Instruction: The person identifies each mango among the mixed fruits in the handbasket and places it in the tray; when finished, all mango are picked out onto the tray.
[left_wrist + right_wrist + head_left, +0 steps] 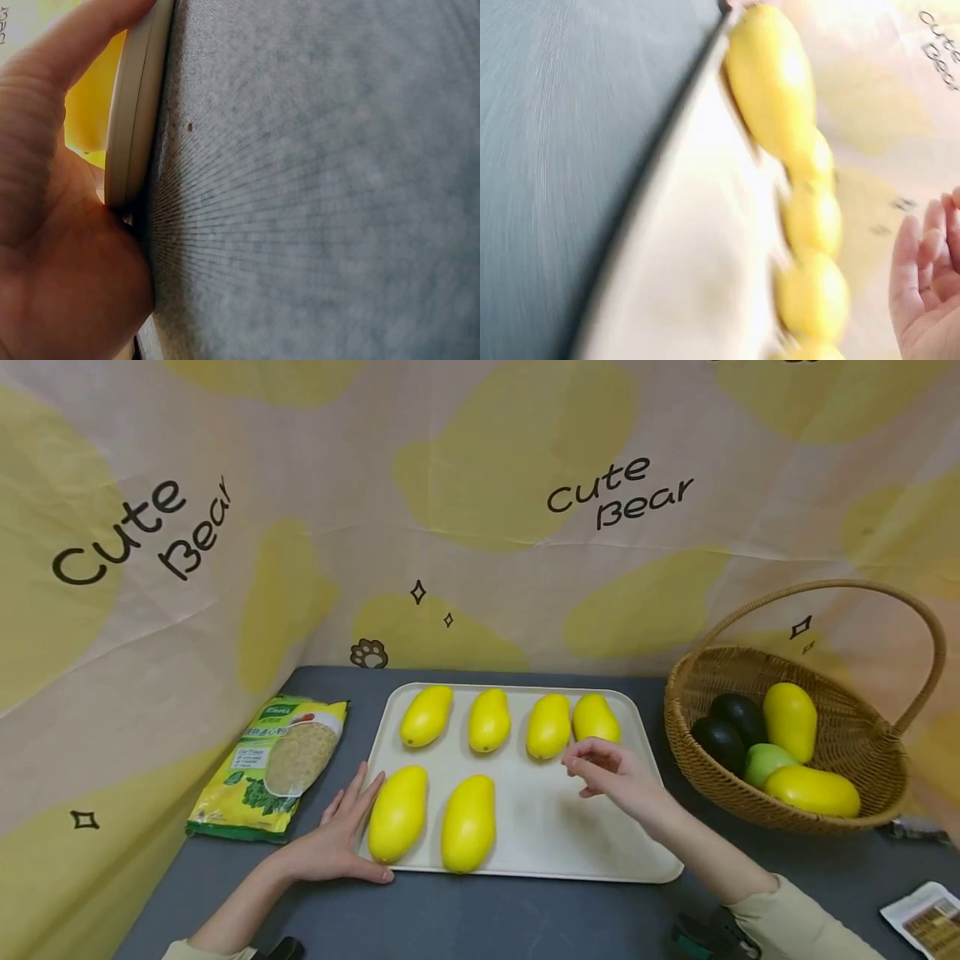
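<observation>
Several yellow mangoes (468,824) lie in two rows on a cream rectangular tray (555,852). At the tray's front left corner my left hand (333,842) is spread, its fingers along the left edge and its thumb at the front edge. The left wrist view shows this hand (67,225) against the tray's rim (135,120), with yellow behind it. My right hand (617,777) is above the tray's right part, just in front of the back-right mango (596,717). Its fingers are loosely bent, with nothing between them in the right wrist view.
A wicker basket (690,718) with a tall handle stands on the right, holding two yellow mangoes, two dark oval fruits and a green one. On the left lies a yellow-green food packet (262,768). Another packet (930,918) is at the front right. Patterned cloth hangs behind the grey table.
</observation>
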{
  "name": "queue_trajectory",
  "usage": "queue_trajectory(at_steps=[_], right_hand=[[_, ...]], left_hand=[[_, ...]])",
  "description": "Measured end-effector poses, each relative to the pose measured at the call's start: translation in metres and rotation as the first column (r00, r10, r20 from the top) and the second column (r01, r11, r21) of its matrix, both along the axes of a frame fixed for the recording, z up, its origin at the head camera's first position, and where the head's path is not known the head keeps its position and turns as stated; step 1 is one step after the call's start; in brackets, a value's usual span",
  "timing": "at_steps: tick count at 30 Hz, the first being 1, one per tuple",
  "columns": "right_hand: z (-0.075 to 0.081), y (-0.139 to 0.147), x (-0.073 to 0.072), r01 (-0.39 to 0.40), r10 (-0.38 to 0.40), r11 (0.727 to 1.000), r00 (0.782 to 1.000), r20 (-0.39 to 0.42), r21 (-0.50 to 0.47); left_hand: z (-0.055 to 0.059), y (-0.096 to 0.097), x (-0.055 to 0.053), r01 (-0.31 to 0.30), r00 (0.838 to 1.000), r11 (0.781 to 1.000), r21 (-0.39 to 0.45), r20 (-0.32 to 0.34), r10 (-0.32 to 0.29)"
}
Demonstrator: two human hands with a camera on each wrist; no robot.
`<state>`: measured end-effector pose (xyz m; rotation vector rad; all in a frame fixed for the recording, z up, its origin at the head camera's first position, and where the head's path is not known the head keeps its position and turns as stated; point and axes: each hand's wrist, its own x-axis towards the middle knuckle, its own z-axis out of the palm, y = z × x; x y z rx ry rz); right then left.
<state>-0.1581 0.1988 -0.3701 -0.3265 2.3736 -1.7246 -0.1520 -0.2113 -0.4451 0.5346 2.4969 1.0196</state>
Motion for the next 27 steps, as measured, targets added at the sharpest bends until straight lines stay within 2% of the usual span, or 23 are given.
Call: queue_trajectory(at_steps=[3,6,8,10,11,14,15,17,19,22,25,27], right_hand=[[0.022,0.032,0.006,-0.029,0.042,0.992,0.994,-0.098,0.125],[0.042,0.064,0.010,-0.005,0.078,0.958,0.966,-0.245,0.287],[0.055,0.086,0.013,0.048,0.100,0.911,0.938,-0.331,0.410],[0.067,0.109,0.015,0.102,0.134,0.839,0.914,-0.384,0.534],[0.072,0.121,0.015,0.126,0.153,0.794,0.905,-0.397,0.594],[0.081,0.155,0.014,0.149,0.202,0.648,0.912,-0.357,0.747],[0.082,0.166,0.013,0.143,0.216,0.608,0.917,-0.336,0.781],[0.082,0.186,0.013,0.107,0.224,0.546,0.937,-0.267,0.831],[0.081,0.203,0.012,0.054,0.223,0.513,0.956,-0.193,0.857],[0.078,0.220,0.012,-0.021,0.200,0.480,0.976,-0.086,0.877],[0.074,0.229,0.012,-0.075,0.161,0.468,0.987,-0.001,0.881],[0.072,0.232,0.012,-0.100,0.149,0.475,0.988,0.033,0.874]], left_hand=[[0.000,0.000,0.000,0.002,1.000,1.000,-0.004,-0.010,-0.002],[0.000,-0.001,0.000,0.007,1.000,1.000,-0.002,-0.022,-0.007],[0.000,0.000,0.001,0.010,1.000,1.000,0.003,-0.029,-0.010],[0.000,0.000,0.002,0.012,0.999,1.000,0.009,-0.031,-0.012],[0.001,0.000,0.002,0.011,0.999,1.000,0.011,-0.032,-0.011],[0.000,0.000,0.002,0.009,0.999,1.000,0.009,-0.035,-0.009],[0.000,0.000,0.002,0.008,0.999,1.000,0.006,-0.036,-0.008],[-0.001,0.001,0.001,0.007,0.999,1.000,0.005,-0.040,-0.007],[-0.001,0.001,0.001,0.008,0.999,1.000,0.008,-0.039,-0.008],[-0.001,0.000,0.001,0.008,0.999,1.000,0.015,-0.034,-0.008],[-0.001,-0.001,0.001,0.006,1.000,1.000,0.019,-0.028,-0.005],[-0.001,-0.001,0.001,0.005,1.000,1.000,0.018,-0.027,-0.005]])
